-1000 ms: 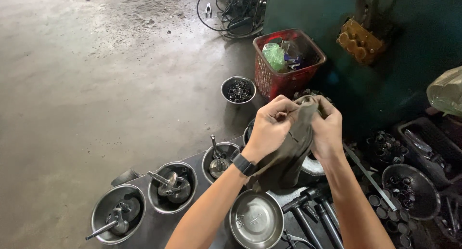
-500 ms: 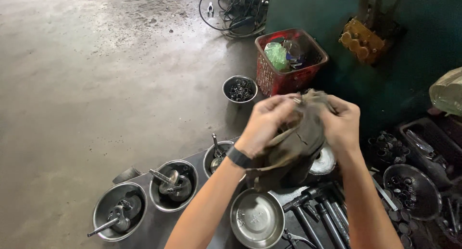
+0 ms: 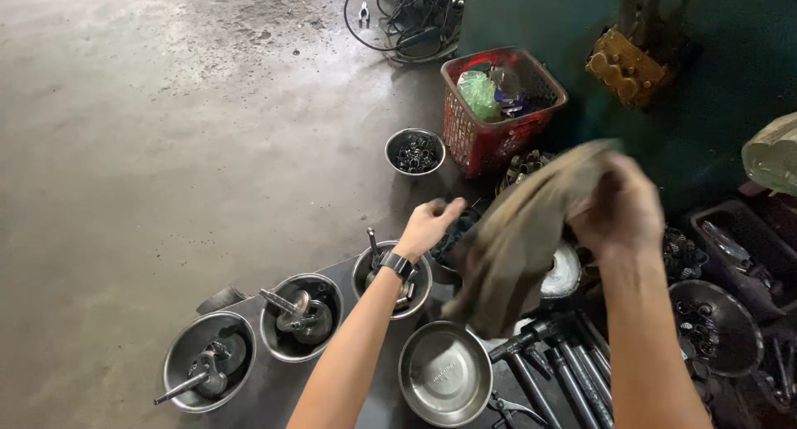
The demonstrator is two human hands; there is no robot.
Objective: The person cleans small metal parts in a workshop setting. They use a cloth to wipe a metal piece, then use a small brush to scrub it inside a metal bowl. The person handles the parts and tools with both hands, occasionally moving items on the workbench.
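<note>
Right hand [image 3: 618, 209] grip bunches rag [image 3: 515, 238], hanging over steel table [image 3: 274, 379]; left hand [image 3: 427, 226] loose, empty; concrete floor [image 3: 166, 130].

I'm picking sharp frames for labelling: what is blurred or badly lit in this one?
Head view: the right hand and the olive-brown cloth it holds are motion-smeared; the left hand is sharper; the round steel bowls stay crisp; the dark green wall is dim.

a crumpled green plastic bag [image 3: 478, 93] sits in the red basket [image 3: 498, 138] on the floor, beside a darker wrapper (too small to tell). a pale, bulging plastic bag [image 3: 772, 155] shows at the right edge.
</note>
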